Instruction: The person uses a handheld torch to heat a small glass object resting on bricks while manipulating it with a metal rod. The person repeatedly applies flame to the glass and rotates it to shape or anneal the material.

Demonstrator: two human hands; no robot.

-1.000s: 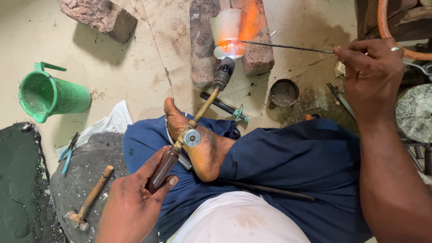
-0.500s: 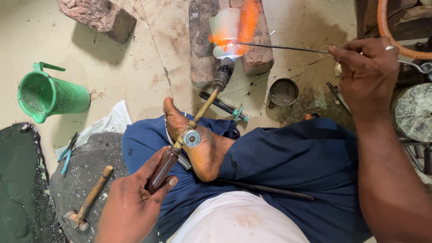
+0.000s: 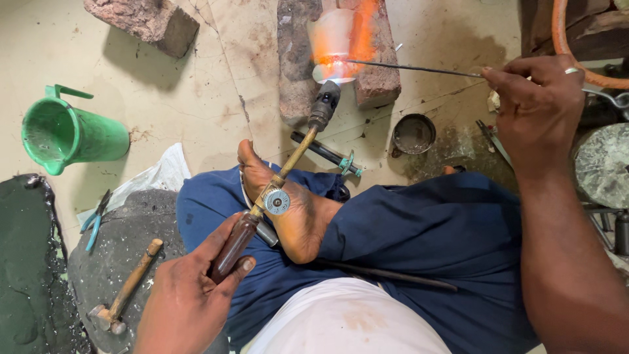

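Head view: left hand (image 3: 187, 301) grips torch (image 3: 282, 190) by its handle, flame (image 3: 337, 42) well ahead; right hand (image 3: 534, 108) pinches rod (image 3: 413, 67), its tip leftward in that flame; hammer (image 3: 124, 295) left of left hand.

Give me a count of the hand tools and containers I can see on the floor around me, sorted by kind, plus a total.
Blowtorches with brown handle and brass stem, held in the left hand: 1
Thin metal rods, held in the right hand: 1
Wooden-handled hammers: 1
Blue-handled pliers: 1
Green plastic jugs: 1
Small round dark metal bowls: 1
Total: 6
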